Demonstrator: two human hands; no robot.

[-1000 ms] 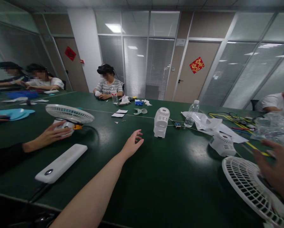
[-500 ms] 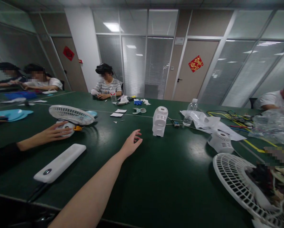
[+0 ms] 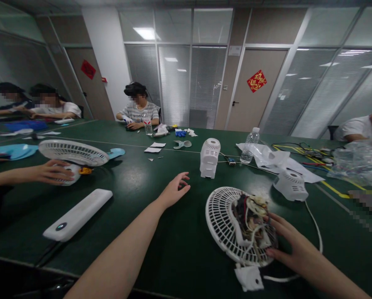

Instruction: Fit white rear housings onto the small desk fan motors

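My left hand (image 3: 174, 190) reaches over the table with its fingers loosely bent and apart, holding nothing. Just beyond it a white vented plastic housing (image 3: 209, 160) stands upright. On the right, my right hand (image 3: 287, 241) grips the edge of a white fan grille (image 3: 221, 211), thumb below and fingers above. Bunched wires and inner parts (image 3: 251, 216) fill the grille's centre. A small white piece (image 3: 248, 278) hangs at its near edge, and a white cable (image 3: 315, 220) trails round behind my hand.
A co-worker's hand (image 3: 53, 172) at left holds another fan (image 3: 75, 153). A white power bank (image 3: 78, 215) lies nearby. A second housing (image 3: 290, 185), a water bottle (image 3: 250, 145), plastic sheeting (image 3: 263, 155) and cables (image 3: 304, 151) lie at right. Other people sit around the green table (image 3: 136, 245).
My right hand has come into view, and the grille with wires has moved left toward the middle. The co-worker's fan has shifted left. My left hand has barely moved.
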